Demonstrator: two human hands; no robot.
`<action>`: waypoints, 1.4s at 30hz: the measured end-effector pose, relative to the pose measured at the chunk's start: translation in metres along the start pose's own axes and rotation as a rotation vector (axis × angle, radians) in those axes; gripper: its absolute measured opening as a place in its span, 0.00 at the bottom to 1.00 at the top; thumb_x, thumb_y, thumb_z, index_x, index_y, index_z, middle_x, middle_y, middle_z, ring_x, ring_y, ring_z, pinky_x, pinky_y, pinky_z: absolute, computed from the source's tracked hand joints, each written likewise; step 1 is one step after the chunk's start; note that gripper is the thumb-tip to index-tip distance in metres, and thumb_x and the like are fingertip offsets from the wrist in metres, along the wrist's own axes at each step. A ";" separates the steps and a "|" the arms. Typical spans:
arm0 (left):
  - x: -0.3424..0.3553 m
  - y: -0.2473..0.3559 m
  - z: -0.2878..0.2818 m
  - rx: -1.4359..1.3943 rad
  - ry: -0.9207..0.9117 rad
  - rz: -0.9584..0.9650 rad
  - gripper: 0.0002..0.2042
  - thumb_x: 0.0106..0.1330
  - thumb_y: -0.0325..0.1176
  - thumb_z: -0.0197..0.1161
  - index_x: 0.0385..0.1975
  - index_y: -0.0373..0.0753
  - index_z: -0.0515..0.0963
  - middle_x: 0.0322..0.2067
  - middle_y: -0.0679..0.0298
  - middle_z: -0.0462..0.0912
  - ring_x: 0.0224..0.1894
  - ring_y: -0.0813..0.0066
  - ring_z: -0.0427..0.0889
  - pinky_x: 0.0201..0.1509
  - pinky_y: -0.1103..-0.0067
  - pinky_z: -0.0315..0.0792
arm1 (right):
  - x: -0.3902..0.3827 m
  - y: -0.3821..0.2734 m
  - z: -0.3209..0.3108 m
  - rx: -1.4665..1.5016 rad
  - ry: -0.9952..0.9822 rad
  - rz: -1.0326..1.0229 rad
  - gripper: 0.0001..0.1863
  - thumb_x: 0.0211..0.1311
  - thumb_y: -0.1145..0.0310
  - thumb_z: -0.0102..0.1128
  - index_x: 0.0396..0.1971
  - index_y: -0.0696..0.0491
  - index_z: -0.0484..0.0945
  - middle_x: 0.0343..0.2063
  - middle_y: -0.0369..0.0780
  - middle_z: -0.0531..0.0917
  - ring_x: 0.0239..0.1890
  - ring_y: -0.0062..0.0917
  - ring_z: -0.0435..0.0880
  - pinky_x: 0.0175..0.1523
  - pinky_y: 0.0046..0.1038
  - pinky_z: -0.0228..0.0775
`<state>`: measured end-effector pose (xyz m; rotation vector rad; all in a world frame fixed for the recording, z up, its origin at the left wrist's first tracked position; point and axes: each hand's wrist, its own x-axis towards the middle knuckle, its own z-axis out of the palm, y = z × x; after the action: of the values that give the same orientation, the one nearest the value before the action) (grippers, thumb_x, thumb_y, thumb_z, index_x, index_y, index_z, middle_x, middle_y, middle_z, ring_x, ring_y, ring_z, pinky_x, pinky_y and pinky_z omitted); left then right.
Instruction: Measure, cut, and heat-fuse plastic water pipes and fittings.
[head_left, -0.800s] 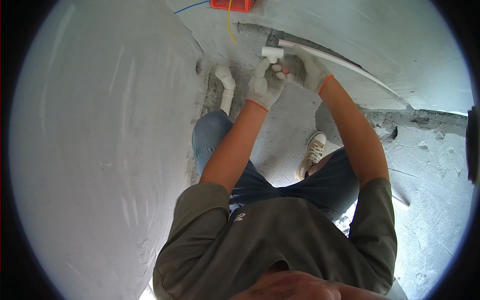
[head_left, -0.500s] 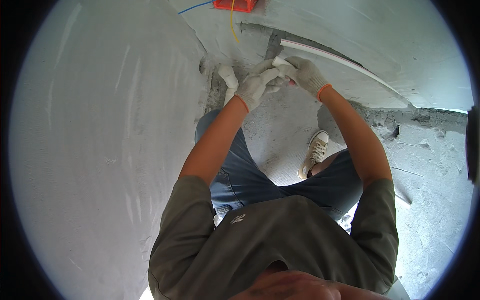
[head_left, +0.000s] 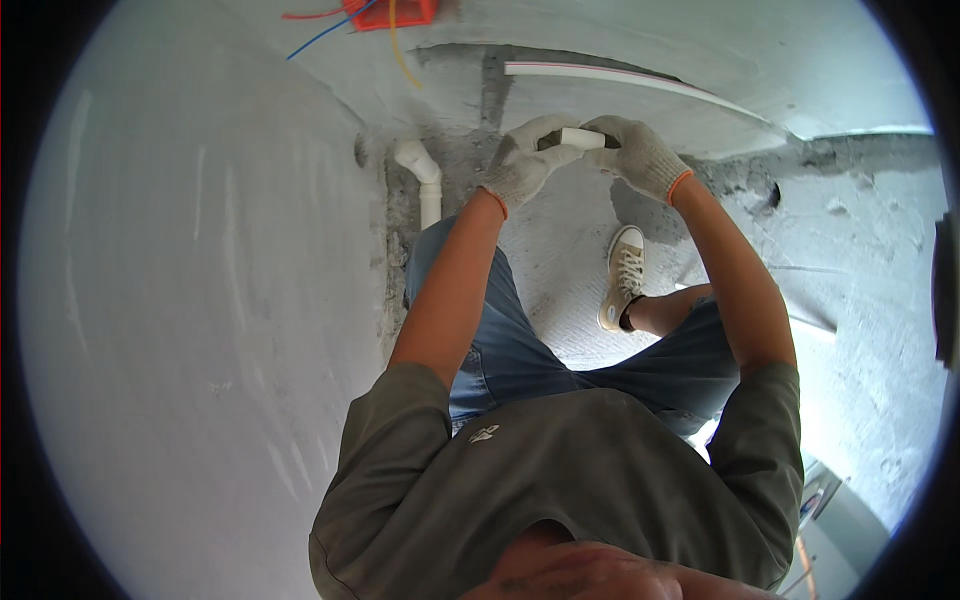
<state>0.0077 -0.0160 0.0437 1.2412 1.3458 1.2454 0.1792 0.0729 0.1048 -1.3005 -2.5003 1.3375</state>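
Note:
Both my hands wear pale knitted gloves with orange cuffs. Between them is a short white plastic pipe piece [head_left: 580,139], lying roughly level. My left hand [head_left: 525,162] grips its left end, fingers curled round it. My right hand [head_left: 640,158] closes on the other end. Glove fingers cover both ends, so their shape is hidden. Left of my left hand, a white drain pipe with an elbow [head_left: 418,165] rises from the floor beside the wall. Beyond my hands, a long thin white pipe with a red stripe [head_left: 640,80] runs along the far wall.
At the far wall sits an orange-red electrical box [head_left: 400,14] with red, blue and yellow wires. A smooth grey wall [head_left: 200,300] stands close on my left. Rough concrete floor [head_left: 540,250] lies below, with my shoe [head_left: 624,280] on it. A dark groove runs along the far wall.
The view has shifted, so the box and drain pipe sit further left. My hands have moved a little apart, and the pipe piece between them now shows more plainly and lies flatter.

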 end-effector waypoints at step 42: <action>0.016 -0.010 0.253 -0.335 -0.669 -0.491 0.10 0.68 0.38 0.60 0.38 0.36 0.75 0.27 0.69 0.74 0.24 0.84 0.70 0.29 0.85 0.68 | -0.311 0.169 0.052 -0.055 -0.052 0.898 0.22 0.58 0.54 0.55 0.38 0.59 0.84 0.37 0.50 0.84 0.42 0.44 0.83 0.49 0.40 0.74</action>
<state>0.2554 0.0251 0.0103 0.8929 0.8282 0.5904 0.4742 -0.1245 0.0597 -2.5925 -2.0094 1.3812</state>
